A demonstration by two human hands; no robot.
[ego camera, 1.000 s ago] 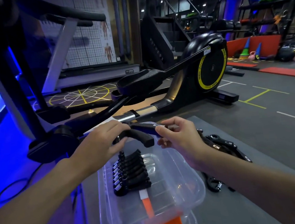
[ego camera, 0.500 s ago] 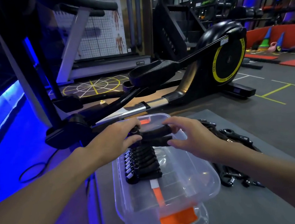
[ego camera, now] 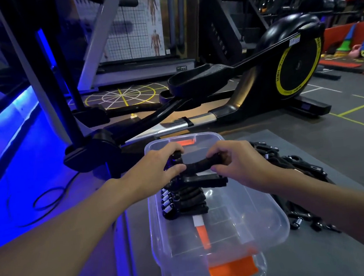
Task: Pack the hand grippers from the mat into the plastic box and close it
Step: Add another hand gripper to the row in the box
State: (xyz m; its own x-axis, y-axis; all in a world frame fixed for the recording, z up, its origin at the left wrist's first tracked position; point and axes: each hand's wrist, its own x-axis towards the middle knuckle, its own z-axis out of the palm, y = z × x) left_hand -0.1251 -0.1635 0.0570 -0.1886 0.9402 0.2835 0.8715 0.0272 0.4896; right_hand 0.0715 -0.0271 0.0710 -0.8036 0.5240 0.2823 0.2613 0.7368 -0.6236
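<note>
A clear plastic box (ego camera: 268, 218) with orange latches sits open on the grey mat (ego camera: 316, 258). Inside, a row of several black hand grippers (ego camera: 186, 200) stands along its left side. Both my hands hold one black hand gripper (ego camera: 197, 167) low over the far end of that row. My left hand (ego camera: 157, 168) grips its spring end and my right hand (ego camera: 239, 161) pinches the far end of its foam handle. A pile of more black hand grippers (ego camera: 297, 172) lies on the mat right of the box, partly hidden by my right forearm.
A black and yellow elliptical trainer (ego camera: 280, 69) stands just behind the box, its rail and pedal arm close to the far rim. A treadmill (ego camera: 128, 72) is at the back left. A black cable (ego camera: 46, 198) loops on the blue-lit floor to the left.
Both hands have lowered the held hand gripper from above the box rim into the box, onto the far end of the row. The camera has come closer.
</note>
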